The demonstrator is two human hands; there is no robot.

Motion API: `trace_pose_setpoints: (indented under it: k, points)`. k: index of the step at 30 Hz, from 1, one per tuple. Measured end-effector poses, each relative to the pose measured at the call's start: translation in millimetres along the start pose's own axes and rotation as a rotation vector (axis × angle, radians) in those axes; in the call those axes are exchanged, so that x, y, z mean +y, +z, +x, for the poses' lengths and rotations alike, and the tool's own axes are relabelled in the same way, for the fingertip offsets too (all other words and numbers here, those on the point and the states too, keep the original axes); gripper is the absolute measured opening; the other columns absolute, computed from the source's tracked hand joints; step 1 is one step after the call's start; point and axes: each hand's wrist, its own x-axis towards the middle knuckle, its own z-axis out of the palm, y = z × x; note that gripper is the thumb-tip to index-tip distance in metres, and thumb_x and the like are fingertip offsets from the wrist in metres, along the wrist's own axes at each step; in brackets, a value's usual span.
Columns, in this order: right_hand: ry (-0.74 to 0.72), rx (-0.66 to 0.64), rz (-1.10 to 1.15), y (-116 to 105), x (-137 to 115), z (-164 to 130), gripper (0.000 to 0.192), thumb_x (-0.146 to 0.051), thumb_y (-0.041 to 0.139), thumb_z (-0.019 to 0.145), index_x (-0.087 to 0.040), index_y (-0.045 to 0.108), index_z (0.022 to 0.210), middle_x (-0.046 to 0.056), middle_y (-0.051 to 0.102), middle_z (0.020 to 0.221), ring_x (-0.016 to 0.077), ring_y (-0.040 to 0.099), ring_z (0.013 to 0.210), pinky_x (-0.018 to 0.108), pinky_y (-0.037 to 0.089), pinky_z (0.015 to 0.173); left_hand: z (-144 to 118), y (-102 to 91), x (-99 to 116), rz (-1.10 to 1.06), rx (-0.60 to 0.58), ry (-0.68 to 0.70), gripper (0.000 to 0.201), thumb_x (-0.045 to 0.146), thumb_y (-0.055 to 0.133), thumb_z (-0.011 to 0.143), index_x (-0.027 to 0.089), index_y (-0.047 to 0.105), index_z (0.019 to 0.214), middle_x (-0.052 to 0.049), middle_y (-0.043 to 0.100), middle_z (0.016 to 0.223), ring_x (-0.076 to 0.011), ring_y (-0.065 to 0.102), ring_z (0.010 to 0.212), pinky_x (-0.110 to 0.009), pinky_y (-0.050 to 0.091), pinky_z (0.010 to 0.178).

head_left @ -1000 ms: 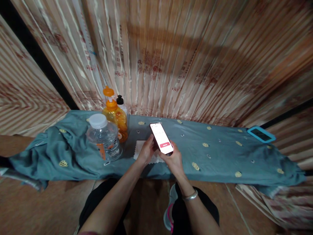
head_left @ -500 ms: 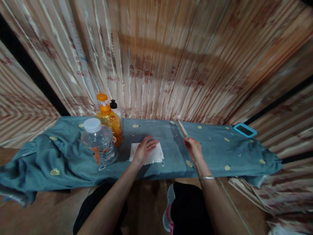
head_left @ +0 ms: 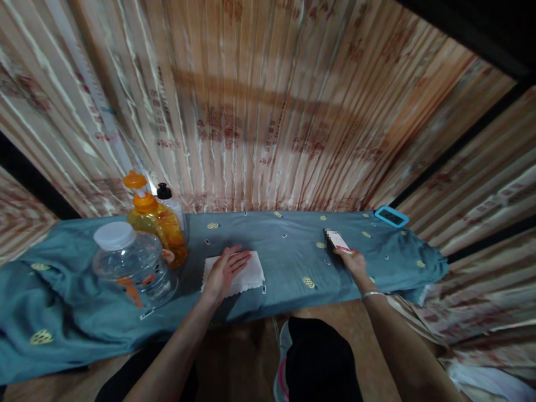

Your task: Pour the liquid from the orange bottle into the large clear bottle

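Pleated, red-patterned curtains point(head_left: 259, 111) hang behind a teal-draped bench point(head_left: 276, 262).

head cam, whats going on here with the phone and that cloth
A person sits at a low surface draped in a blue-green cloth. The left hand lies flat on a white cloth; the right hand holds a phone low over the surface, off to the right. A clear bottle and an orange pump bottle stand at left.

Teal cloth point(head_left: 276, 262) dotted with gold ovals; white napkin point(head_left: 245, 276); orange soap bottle point(head_left: 157, 223), orange pump; clear jug point(head_left: 129, 268), white cap; bright blue phone case point(head_left: 391, 216); striped beige-and-rust curtain point(head_left: 268, 111).
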Motion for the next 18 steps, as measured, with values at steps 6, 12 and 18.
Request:
trace_pose_setpoints:
  k: [6,12,18]
  points:
    - [0.047,-0.039,-0.233,-9,16,11,0.041,-0.039,0.062,0.084,-0.017,0.054,0.119,0.010,0.058,0.122,0.0261,0.058,0.107,0.048,0.048,0.088,-2,-1.0,1,0.018,0.016,-0.002,0.043,0.046,0.048,0.087,0.011,0.056,0.112,-0.016,0.070,0.105,-0.0264,0.063,0.107,-0.044,0.038,0.104]
    - [0.050,-0.075,-0.326,-14,26,24,0.050,-0.041,0.061,0.084,-0.019,0.048,0.126,0.011,0.055,0.126,0.0272,0.057,0.109,0.048,0.049,0.088,-7,-3.2,4,0.028,0.032,0.012,0.044,0.047,0.050,0.085,0.012,0.057,0.110,-0.017,0.069,0.105,-0.0268,0.063,0.106,-0.044,0.037,0.104]
    - [0.005,-0.050,-0.357,-13,29,33,0.045,-0.038,0.061,0.085,-0.018,0.050,0.124,0.011,0.056,0.124,0.0258,0.059,0.105,0.047,0.050,0.085,-11,-5.8,7,0.029,0.040,0.030,0.047,0.049,0.052,0.084,0.011,0.057,0.110,-0.017,0.069,0.106,-0.0282,0.063,0.107,-0.046,0.036,0.105]
